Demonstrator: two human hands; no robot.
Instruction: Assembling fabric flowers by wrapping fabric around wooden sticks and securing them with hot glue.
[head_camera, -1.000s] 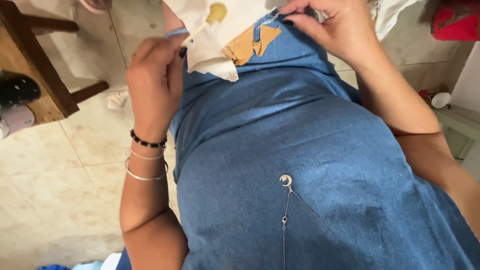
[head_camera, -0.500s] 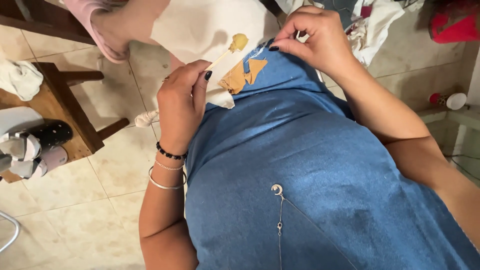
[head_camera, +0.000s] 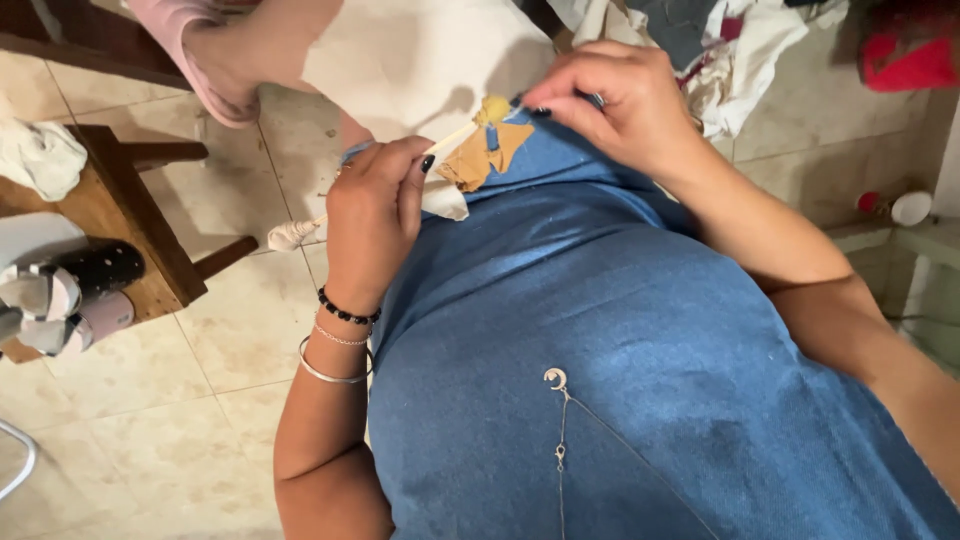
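Observation:
A cream cloth (head_camera: 420, 60) with a yellow and orange stitched figure (head_camera: 488, 145) lies over my lap, on my blue dress (head_camera: 620, 380). My left hand (head_camera: 372, 215) pinches the cloth's lower edge just left of the figure. My right hand (head_camera: 620, 110) is closed at the figure's upper right, fingertips pinched on something too small to make out, possibly a needle. Bracelets ring my left wrist.
Another person's foot in a pink slipper (head_camera: 200, 60) rests at the top left. A wooden stool (head_camera: 120, 215) with sandals (head_camera: 70, 290) and a white rag stands left on the tiled floor (head_camera: 150, 420). A cloth pile (head_camera: 720, 40) and red object (head_camera: 905, 50) lie top right.
The view has tilted so hands and cloth sit lower in frame. My left hand has shifted its pinch nearer the figure; my right hand stays at the figure's upper edge.

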